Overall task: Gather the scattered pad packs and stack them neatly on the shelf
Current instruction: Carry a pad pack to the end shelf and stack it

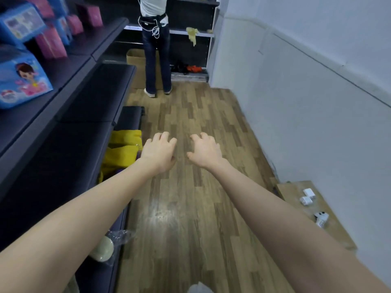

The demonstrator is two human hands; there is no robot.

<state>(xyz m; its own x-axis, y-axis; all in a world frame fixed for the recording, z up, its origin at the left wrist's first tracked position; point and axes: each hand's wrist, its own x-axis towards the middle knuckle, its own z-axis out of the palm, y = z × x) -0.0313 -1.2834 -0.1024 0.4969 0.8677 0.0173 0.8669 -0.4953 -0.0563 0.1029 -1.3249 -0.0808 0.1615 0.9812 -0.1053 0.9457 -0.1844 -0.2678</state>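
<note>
Both arms reached out over the wooden floor [190, 208]. The left hand [158, 152] and right hand [205, 152] hung with fingers loosely curled, holding nothing. The pad packs lay scattered on the dark shelf [74, 60] at the far left: a big blue pack [21, 81] tilted near the edge, and pink packs [51, 44] leaning beyond it. They were probably light, soft and slick-wrapped, best gripped across the flat sides. The contents of a yellow bag [122, 149] beside the left hand and of the far cardboard box [136, 58] were hidden.
</note>
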